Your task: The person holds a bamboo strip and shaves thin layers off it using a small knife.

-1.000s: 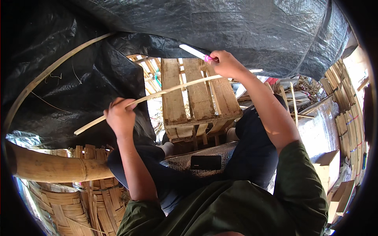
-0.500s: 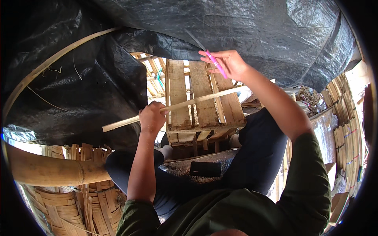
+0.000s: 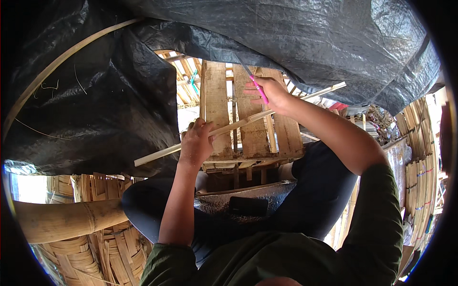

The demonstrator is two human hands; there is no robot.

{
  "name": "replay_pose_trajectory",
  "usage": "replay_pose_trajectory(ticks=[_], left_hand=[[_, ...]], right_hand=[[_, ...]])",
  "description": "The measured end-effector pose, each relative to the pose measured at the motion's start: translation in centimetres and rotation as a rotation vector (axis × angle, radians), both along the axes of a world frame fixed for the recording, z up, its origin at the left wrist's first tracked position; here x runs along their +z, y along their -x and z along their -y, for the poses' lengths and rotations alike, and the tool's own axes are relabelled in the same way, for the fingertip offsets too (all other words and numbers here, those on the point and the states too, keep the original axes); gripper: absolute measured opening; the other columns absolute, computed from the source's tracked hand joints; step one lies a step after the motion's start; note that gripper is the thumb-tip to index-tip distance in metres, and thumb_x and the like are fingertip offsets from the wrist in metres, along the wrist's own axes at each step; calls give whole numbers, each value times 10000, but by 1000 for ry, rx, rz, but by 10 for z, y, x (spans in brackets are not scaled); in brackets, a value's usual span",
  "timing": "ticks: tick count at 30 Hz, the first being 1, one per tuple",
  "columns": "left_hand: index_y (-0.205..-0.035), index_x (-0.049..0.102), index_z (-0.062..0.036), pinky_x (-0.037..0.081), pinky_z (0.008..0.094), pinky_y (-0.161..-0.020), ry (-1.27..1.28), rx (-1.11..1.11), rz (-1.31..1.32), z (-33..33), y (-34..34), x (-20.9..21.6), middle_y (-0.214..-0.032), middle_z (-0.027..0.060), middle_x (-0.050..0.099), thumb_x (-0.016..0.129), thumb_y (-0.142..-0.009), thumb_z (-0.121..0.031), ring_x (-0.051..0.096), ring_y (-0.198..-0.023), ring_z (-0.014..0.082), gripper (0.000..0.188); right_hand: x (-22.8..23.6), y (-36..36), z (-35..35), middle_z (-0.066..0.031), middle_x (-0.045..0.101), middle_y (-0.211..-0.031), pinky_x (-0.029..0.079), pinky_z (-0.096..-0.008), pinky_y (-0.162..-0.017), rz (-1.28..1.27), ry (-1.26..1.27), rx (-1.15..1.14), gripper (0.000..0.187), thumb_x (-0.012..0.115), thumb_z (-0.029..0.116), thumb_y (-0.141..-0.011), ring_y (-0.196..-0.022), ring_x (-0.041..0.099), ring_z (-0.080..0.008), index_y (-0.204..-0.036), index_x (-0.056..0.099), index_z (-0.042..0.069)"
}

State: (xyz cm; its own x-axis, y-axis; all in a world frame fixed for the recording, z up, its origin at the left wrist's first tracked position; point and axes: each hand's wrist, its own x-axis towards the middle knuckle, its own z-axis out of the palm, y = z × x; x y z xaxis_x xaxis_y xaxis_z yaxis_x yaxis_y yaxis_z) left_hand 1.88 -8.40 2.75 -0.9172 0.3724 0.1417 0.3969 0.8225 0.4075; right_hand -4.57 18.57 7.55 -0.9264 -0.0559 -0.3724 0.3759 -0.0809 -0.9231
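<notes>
My left hand (image 3: 196, 143) is closed around a long pale bamboo strip (image 3: 243, 122), gripping it left of its middle. The strip slants across in front of me, its left end lower and its right end raised past my right wrist. In my right hand (image 3: 275, 97) is a thin-bladed knife (image 3: 258, 88) with a pink handle, its blade pointing up and away. Some fingers of that hand stretch out beside the handle. The hand is just over the strip; whether it touches the strip I cannot tell.
Below the strip stands a slatted wooden bench (image 3: 217, 102) between my legs. Black plastic sheeting (image 3: 90, 109) hangs at the left and across the far side. A thick bamboo pole (image 3: 71, 220) lies by my left knee. A dark flat rectangular object (image 3: 248, 206) rests between my thighs.
My right hand has come down and nearer with the knife, close to the strip. The left hand and strip have shifted to the right.
</notes>
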Motion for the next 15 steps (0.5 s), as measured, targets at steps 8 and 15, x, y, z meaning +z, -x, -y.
replay_pose_trajectory(ticks=[8,15], left_hand=[[-1569,279,-48,149,494,-1240,-426,-366,-52,-56,-9,29,-1618,203,253,421,-1060,-382,185,-1520,379,626],[-1600,-72,-56,-42,437,-1242,-1223,-486,640,-103,-47,16,-1687,129,-41,158,-934,-794,-42,-1555,274,1020]], right_hand=[[35,-43,48,-168,507,-1472,433,-385,-1109,-49,159,-11,471,411,337,-1070,-1276,569,-304,-1424,501,40],[23,-47,71,-222,523,-1429,287,-330,-1149,-165,50,-185,636,416,512,-1033,-1380,433,-229,-1528,424,113]])
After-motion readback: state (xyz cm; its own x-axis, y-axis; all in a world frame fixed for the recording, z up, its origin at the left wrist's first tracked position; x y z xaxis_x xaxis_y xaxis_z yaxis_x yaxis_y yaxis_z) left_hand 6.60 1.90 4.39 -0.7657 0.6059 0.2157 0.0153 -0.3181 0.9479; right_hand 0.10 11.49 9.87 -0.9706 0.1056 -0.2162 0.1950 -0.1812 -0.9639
